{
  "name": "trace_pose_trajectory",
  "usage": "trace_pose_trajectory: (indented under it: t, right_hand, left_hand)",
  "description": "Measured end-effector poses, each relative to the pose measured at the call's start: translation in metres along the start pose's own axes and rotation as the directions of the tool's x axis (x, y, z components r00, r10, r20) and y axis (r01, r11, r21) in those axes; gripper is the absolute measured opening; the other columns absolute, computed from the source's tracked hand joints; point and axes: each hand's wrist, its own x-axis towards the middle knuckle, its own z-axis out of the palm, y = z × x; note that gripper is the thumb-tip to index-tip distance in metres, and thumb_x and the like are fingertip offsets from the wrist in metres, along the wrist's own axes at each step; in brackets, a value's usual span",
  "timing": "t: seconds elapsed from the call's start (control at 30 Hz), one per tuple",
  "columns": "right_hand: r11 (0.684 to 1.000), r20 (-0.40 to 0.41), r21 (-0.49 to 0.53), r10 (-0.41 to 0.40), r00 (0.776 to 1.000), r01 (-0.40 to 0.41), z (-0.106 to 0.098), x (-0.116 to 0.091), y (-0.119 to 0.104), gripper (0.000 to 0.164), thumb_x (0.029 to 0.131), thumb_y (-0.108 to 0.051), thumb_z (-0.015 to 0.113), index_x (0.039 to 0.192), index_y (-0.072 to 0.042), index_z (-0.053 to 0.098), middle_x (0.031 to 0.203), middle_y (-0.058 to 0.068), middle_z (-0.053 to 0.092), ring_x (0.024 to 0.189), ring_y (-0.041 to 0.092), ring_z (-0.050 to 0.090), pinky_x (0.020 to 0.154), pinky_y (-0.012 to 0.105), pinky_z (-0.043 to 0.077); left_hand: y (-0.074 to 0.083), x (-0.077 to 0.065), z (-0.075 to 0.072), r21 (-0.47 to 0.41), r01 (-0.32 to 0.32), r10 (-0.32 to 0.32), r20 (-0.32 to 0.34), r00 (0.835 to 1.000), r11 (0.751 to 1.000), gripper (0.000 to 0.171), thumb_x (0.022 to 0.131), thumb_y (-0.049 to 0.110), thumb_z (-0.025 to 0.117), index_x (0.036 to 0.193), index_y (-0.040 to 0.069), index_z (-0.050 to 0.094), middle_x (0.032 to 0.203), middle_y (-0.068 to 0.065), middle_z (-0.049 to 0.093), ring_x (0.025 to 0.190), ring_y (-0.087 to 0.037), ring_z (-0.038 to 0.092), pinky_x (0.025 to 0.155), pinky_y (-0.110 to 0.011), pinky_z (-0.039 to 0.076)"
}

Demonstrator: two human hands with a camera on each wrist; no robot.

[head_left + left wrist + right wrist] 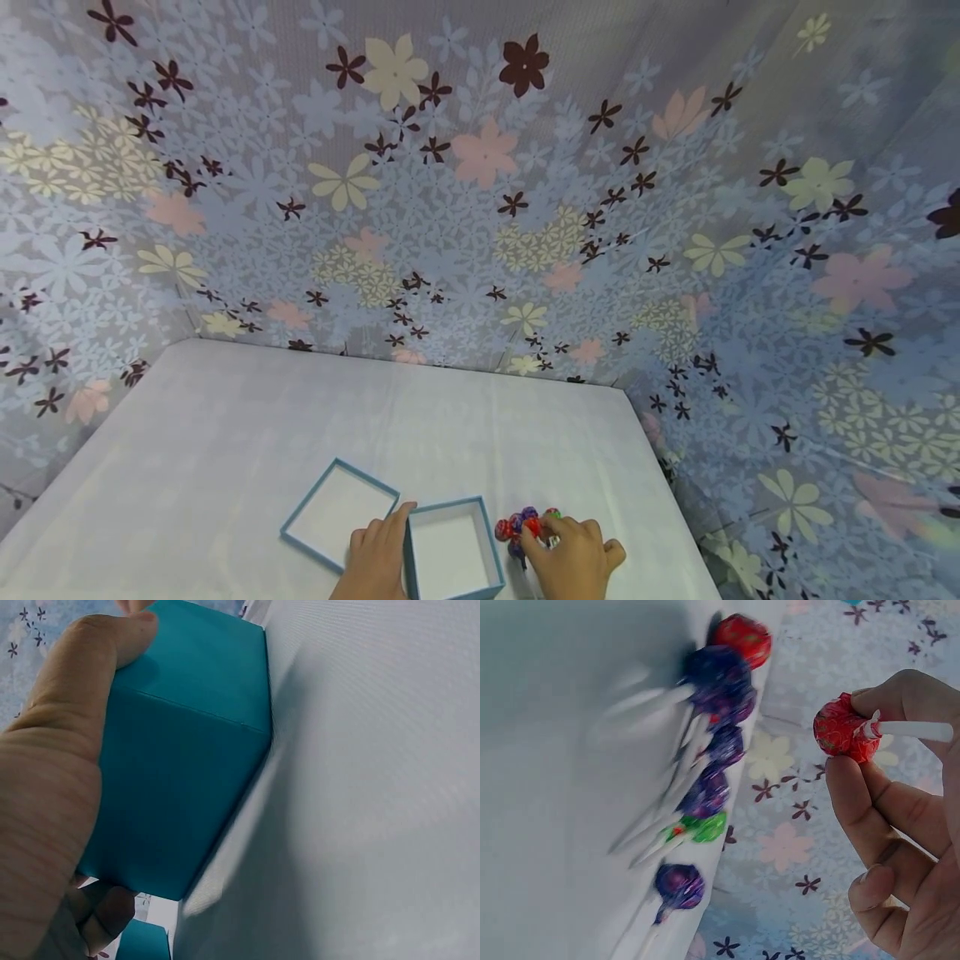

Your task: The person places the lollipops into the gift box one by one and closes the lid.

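Lollipop [835, 733]: we find it in the grip of the right hand [576, 557], its red wrapper between the fingertips, its white stick pointing back towards the palm.
Right fingers: clamped on that lollipop, pressing the round head from opposite sides, while the remaining ones bend in towards the palm.
Left fingers: we see the left hand [378, 554] gripping the box [450, 554], its thumb lying across a corner and its other fingers set along the left outer wall.
Box: upright just right of the left fingers, teal outside and white inside, between our two hands.
Lid [337, 512]: just left of the left fingers, teal-rimmed, its white inner side facing up, one edge partly hidden behind the hand.
Other candy: near the right fingers we see several purple lollipops [707, 793], a red one [744, 639] and a green one [707, 826], bunched together with white sticks showing; the right wrist view blurs some of them.
Tabletop [300, 408]: white, beneath and well beyond both sets of fingers.
Flowered cloth [450, 233]: hanging behind, well apart from all our fingers.
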Motion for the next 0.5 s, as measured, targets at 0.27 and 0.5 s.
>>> trace_pose_trajectory:
  t: [0.27,0.5]
  right_hand:
    - [0.996,-0.051,0.081,-0.022,0.998,0.026,-0.006,0.003,-0.019,0.022,0.069,-0.037,0.086,0.077,-0.019,0.077,0.075,-0.005,0.072,0.083,0.022,0.053,0.082,0.058,0.021]
    - [0.995,-0.080,0.088,-0.048,0.996,0.055,-0.004,0.000,-0.032,0.024,0.067,-0.038,0.087,0.079,-0.019,0.078,0.077,-0.004,0.073,0.085,0.023,0.054,0.086,0.062,0.021]
  left_hand:
    - [0.000,-0.001,0.002,0.048,-0.006,0.007,-0.033,0.999,0.999,0.130,0.048,0.083,0.078,0.144,0.004,0.041,0.129,-0.009,0.059,0.089,-0.015,0.044,0.075,-0.034,0.030]
    - [0.001,-0.002,0.002,0.039,0.000,0.001,-0.031,1.000,0.999,0.133,0.045,0.088,0.075,0.144,0.005,0.041,0.128,-0.008,0.059,0.089,-0.015,0.043,0.075,-0.033,0.029]
